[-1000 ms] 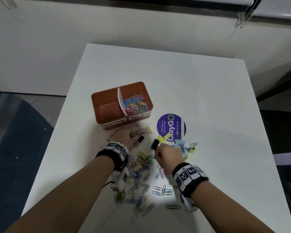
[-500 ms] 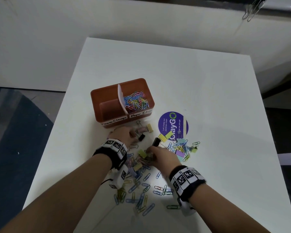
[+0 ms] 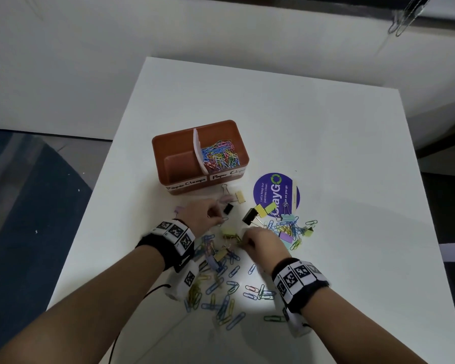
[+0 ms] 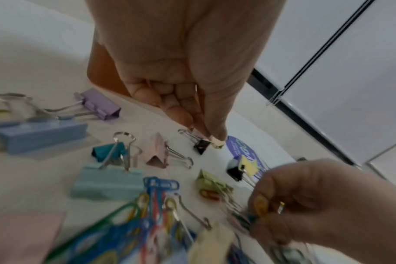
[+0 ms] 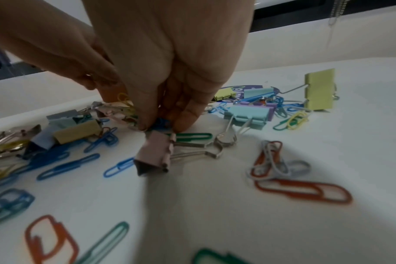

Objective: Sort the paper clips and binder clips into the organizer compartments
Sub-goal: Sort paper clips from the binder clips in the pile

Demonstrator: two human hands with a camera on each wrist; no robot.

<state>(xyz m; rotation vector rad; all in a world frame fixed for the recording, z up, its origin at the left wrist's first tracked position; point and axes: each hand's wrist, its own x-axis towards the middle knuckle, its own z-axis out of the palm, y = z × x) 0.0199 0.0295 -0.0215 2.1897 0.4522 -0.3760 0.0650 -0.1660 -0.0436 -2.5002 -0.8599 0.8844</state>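
Observation:
An orange organizer (image 3: pixel 168 170) stands mid-table; its left compartment (image 3: pixel 180 164) holds nothing, and its right one holds coloured paper clips (image 3: pixel 221 157). My left hand (image 3: pixel 216 210) is just in front of it, fingers curled, pinching a small pink binder clip (image 4: pixel 196 133) beside a small black one (image 4: pixel 201 145). My right hand (image 3: pixel 243 241) is down on the loose pile. It pinches a few paper clips, a blue one (image 5: pixel 161 122) among them, just above a pink binder clip (image 5: pixel 154 153). Loose paper clips (image 3: pixel 221 290) and several binder clips lie between and around my hands.
A round purple sticker (image 3: pixel 276 193) lies right of the organizer, with a black binder clip (image 3: pixel 248 216) and a yellow one (image 3: pixel 265 209) at its edge. The white table (image 3: pixel 326 153) has bare surface at the back and right. Its left edge is close to my left forearm.
My right hand has settled from beside the black binder clip onto the paper clip pile. My left hand has edged slightly right toward the pink and black binder clips.

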